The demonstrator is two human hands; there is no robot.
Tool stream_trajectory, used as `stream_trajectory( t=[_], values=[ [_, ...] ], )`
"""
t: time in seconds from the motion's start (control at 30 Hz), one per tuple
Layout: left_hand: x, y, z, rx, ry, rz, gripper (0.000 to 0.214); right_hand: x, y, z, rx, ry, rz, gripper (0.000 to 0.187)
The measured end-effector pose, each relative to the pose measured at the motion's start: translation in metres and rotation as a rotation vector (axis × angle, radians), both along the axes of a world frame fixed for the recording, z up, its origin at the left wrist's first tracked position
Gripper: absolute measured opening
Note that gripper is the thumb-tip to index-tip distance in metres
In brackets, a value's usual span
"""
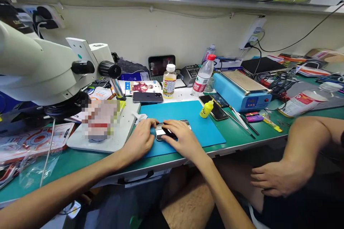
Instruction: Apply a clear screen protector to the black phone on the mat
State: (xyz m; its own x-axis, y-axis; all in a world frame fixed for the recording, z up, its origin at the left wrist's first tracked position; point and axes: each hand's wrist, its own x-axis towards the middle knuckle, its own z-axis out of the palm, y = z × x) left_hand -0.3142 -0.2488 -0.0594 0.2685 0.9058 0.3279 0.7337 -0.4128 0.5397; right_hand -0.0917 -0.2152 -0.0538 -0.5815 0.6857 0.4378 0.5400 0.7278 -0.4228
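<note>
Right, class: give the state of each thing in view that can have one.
Phone on the blue mat: lying flat
Left hand: fingers bent, at the phone's end
Right hand: fingers over the phone
White-capped bottle: upright, cap on
Red-capped bottle: cap on
Dark phone: lying flat
Propped screen: upright, dark
Wall power strip: plugs inserted

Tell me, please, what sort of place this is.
It is probably an electronics repair workbench, shown by a microscope, slim tools beside a blue mat, and a phone under the right hand.
</note>
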Motion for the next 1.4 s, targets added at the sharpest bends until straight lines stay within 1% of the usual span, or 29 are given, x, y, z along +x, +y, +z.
stream_trajectory(
  t=[0.03, 0.07, 0.13, 0.17, 0.2, 0.23, 0.27, 0.33, 0.37, 0.4, 0.47, 0.53, 0.63, 0.73, 0.8, 0.87, 0.93, 1.0, 1.07, 1.1, 1.13, 1.2, 1.27, 1.33, 1.4],
  values=[
    [0.000, -0.001, 0.001, -0.018, -0.016, 0.015, 0.030, 0.007, 0.004, -0.002, -0.017, -0.002, -0.035, 0.031],
    [-0.001, -0.002, 0.003, -0.036, -0.037, 0.024, 0.031, 0.014, 0.007, -0.003, -0.034, 0.008, -0.101, 0.030],
    [-0.001, -0.002, 0.005, -0.082, -0.126, 0.002, 0.040, 0.028, 0.011, -0.004, -0.069, 0.066, -0.276, 0.033],
    [-0.001, -0.002, 0.005, -0.108, -0.203, -0.033, 0.045, 0.034, 0.011, -0.005, -0.087, 0.109, -0.352, 0.038],
    [-0.001, -0.001, 0.006, -0.131, -0.303, -0.075, 0.049, 0.037, 0.009, -0.005, -0.096, 0.152, -0.399, 0.042],
    [-0.001, 0.001, 0.006, -0.151, -0.414, -0.113, 0.054, 0.039, 0.006, -0.004, -0.085, 0.185, -0.411, 0.047],
    [0.000, 0.003, 0.006, -0.165, -0.525, -0.133, 0.058, 0.039, 0.002, -0.004, -0.049, 0.204, -0.388, 0.055],
    [0.002, 0.006, 0.007, -0.155, -0.685, -0.113, 0.064, 0.037, -0.006, -0.004, 0.083, 0.209, -0.298, 0.076],
    [0.003, 0.008, 0.008, -0.135, -0.719, -0.088, 0.065, 0.036, -0.009, -0.004, 0.151, 0.199, -0.251, 0.083],
    [0.005, 0.008, 0.008, -0.110, -0.725, -0.066, 0.066, 0.034, -0.011, -0.004, 0.200, 0.185, -0.215, 0.087],
    [0.007, 0.007, 0.009, -0.053, -0.691, -0.061, 0.069, 0.034, -0.012, -0.003, 0.221, 0.167, -0.185, 0.088],
    [0.008, 0.005, 0.009, -0.030, -0.653, -0.092, 0.072, 0.035, -0.011, -0.002, 0.166, 0.174, -0.190, 0.087],
    [0.009, 0.003, 0.007, -0.052, -0.637, -0.147, 0.072, 0.037, -0.008, 0.000, 0.095, 0.224, -0.189, 0.081],
    [0.010, 0.004, 0.005, -0.082, -0.685, -0.174, 0.067, 0.038, -0.008, 0.001, 0.083, 0.282, -0.190, 0.079],
    [0.010, 0.005, 0.004, -0.100, -0.726, -0.158, 0.065, 0.038, -0.010, 0.001, 0.087, 0.283, -0.209, 0.079],
    [0.009, 0.004, 0.003, -0.120, -0.737, -0.112, 0.066, 0.039, -0.011, 0.001, 0.109, 0.247, -0.229, 0.082],
    [0.008, 0.002, 0.002, -0.121, -0.722, -0.056, 0.068, 0.040, -0.012, 0.000, 0.139, 0.205, -0.239, 0.085],
    [0.006, 0.001, 0.000, -0.089, -0.686, -0.020, 0.060, 0.041, -0.012, -0.001, 0.153, 0.188, -0.245, 0.083],
    [0.006, 0.000, -0.001, -0.042, -0.548, 0.003, 0.049, 0.041, -0.009, -0.004, 0.131, 0.186, -0.263, 0.071],
    [0.008, -0.001, -0.001, -0.018, -0.439, 0.012, 0.050, 0.041, -0.008, -0.005, 0.114, 0.180, -0.274, 0.064],
    [0.009, -0.001, 0.000, 0.009, -0.318, 0.018, 0.055, 0.040, -0.006, -0.007, 0.100, 0.168, -0.284, 0.059],
    [0.013, -0.002, 0.001, 0.056, -0.100, 0.012, 0.074, 0.038, -0.002, -0.008, 0.080, 0.130, -0.299, 0.055],
    [0.016, -0.002, 0.002, 0.084, 0.028, -0.012, 0.088, 0.035, 0.001, -0.009, 0.065, 0.089, -0.309, 0.050],
    [0.017, -0.001, 0.001, 0.073, 0.096, -0.026, 0.088, 0.033, 0.003, -0.010, 0.039, 0.058, -0.322, 0.039],
    [0.016, 0.001, -0.001, 0.025, 0.119, -0.028, 0.085, 0.032, 0.004, -0.010, 0.009, 0.040, -0.333, 0.032]
  ],
)
